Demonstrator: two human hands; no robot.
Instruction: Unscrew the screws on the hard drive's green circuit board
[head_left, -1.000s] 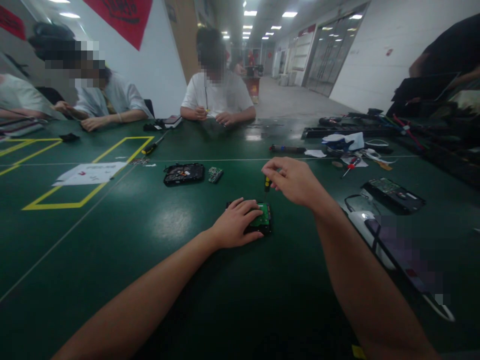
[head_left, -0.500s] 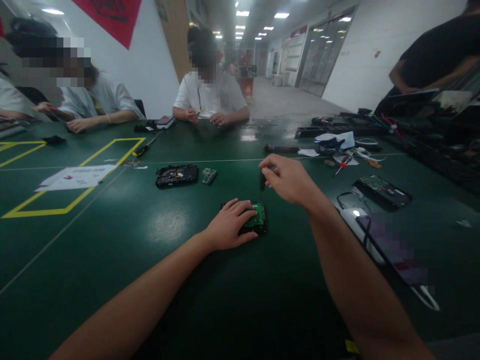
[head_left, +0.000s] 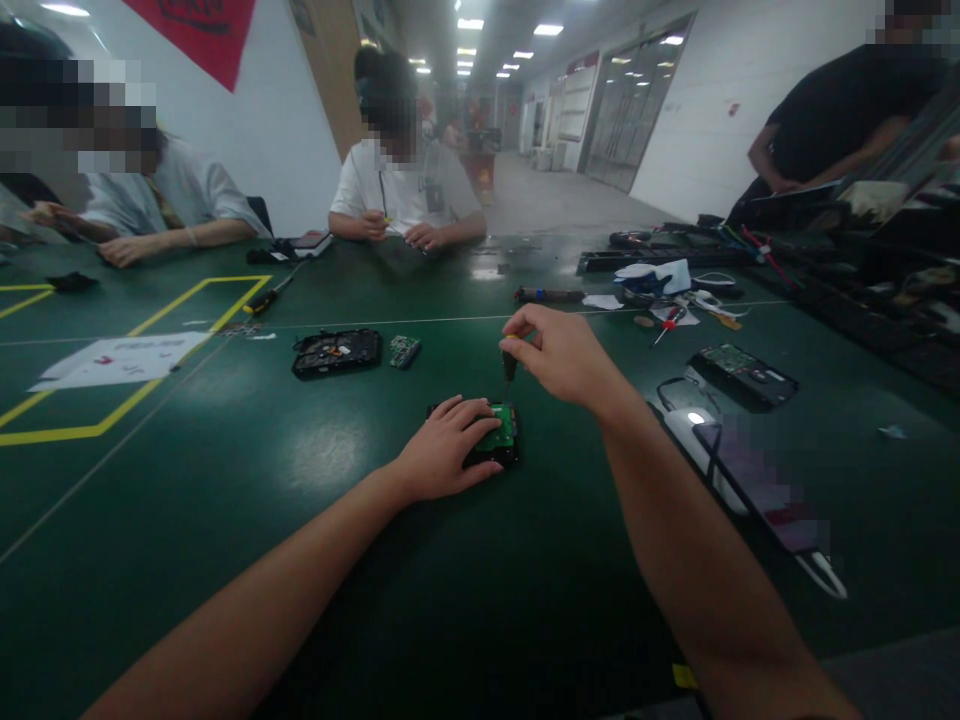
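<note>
The hard drive [head_left: 511, 452] lies flat on the counter [head_left: 187, 530] and looks stiff and compact, probably fairly heavy for its bulk, with a smooth casing best held by its side edges, since the exposed green circuit board [head_left: 508, 425] is likely the fragile part. It sits directly beneath the left hand [head_left: 448, 450], whose fingers are spread apart across its top, while the right hand's [head_left: 559, 355] fingers, pinched together around a screwdriver [head_left: 510, 365], are above its far right corner.
</note>
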